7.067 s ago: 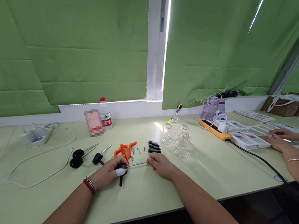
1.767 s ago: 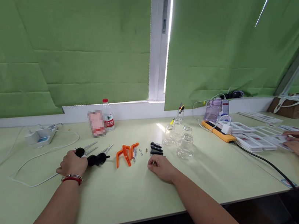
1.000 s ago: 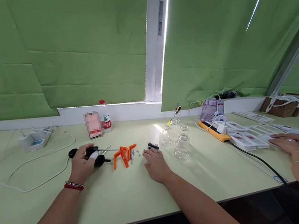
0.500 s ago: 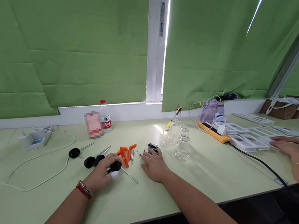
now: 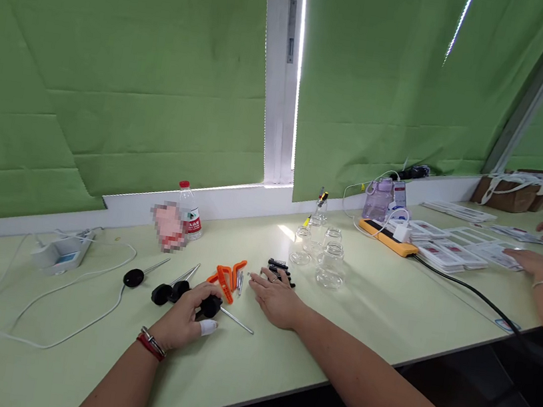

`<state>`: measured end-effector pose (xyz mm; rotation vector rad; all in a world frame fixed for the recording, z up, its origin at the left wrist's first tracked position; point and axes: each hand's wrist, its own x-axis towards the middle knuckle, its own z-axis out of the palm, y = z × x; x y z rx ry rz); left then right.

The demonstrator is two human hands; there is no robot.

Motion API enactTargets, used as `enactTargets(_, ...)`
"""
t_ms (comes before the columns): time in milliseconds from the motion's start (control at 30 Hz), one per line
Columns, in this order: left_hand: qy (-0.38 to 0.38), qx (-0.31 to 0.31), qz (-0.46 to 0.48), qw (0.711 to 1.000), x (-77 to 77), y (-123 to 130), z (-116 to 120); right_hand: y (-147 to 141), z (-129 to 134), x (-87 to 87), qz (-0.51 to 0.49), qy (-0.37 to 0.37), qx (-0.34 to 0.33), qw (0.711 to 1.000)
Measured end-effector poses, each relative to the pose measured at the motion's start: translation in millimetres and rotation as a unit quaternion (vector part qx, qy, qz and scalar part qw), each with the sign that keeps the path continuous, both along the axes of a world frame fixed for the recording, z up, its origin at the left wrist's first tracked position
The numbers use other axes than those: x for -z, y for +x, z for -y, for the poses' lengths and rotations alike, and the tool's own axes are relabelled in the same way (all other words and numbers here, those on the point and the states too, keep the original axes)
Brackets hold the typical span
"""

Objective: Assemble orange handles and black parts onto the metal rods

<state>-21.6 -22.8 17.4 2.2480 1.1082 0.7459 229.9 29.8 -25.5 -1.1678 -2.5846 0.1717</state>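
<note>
My left hand (image 5: 187,318), its thumb tip wrapped in white, curls around a black knob (image 5: 210,306) with a thin metal rod pointing right along the table. My right hand (image 5: 279,299) lies palm down with fingers spread, partly over several black toothed pieces (image 5: 277,265); small metal bits by its fingertips are mostly covered. Between the hands lie orange plastic brackets (image 5: 225,280) and several metal pins (image 5: 239,282). Left of my left hand are more black-knobbed rods (image 5: 162,293) and a round black disc (image 5: 134,278) with a metal rod.
Clear glass jars (image 5: 330,266) stand beyond my right hand. A red-capped bottle (image 5: 191,212) is at the back. A white power strip (image 5: 62,252) with cable lies left. An orange power strip (image 5: 388,239) and card stacks (image 5: 446,255) are right, near another person's hands (image 5: 538,266).
My right hand has slid slightly left, showing more of the black toothed pieces. My left hand stays on the knob. The other person's hands have moved apart, one reaching farther back.
</note>
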Motion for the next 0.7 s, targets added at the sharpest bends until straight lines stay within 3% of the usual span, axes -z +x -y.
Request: enactTargets(700, -0.015, 0.008, -0.015, 1.000, -1.3, 1.2, 0.3, 0.8, 1.6, -0.3, 0.000, -0.006, 0.013, 1.000)
